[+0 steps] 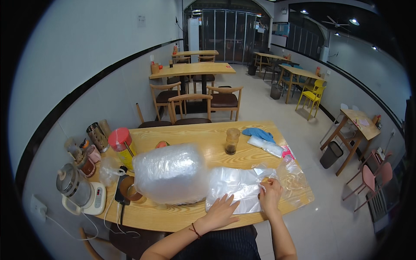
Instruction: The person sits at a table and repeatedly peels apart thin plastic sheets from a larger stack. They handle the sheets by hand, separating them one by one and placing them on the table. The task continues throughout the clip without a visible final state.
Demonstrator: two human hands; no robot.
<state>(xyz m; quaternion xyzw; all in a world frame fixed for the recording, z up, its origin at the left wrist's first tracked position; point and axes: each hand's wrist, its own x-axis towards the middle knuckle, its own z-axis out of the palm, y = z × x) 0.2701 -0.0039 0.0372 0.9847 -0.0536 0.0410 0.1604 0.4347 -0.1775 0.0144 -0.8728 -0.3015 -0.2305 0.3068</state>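
Observation:
A flat stack of thin clear plastic bags [235, 182] lies on the wooden table in front of me. My left hand [222, 209] rests palm down on its lower left part, fingers spread and holding nothing. At its right end, my right hand [272, 195] pinches the plastic, with its fingertips drawn together. Something small and yellowish shows by those fingertips, too covered to name. Left of the stack sits a large, bulging bundle wrapped in clear plastic [170, 172]. A loose, crumpled clear wrapper [295, 185] spreads to the right of my right hand.
Behind the stack stand a glass jar [232, 141], a blue cloth-like item [259, 133] and a plastic-wrapped white pack [266, 146]. Leftward are a tape roll [130, 188], a power strip [122, 195] with cords, an electric glass kettle [78, 191] and a red-lidded canister [122, 146].

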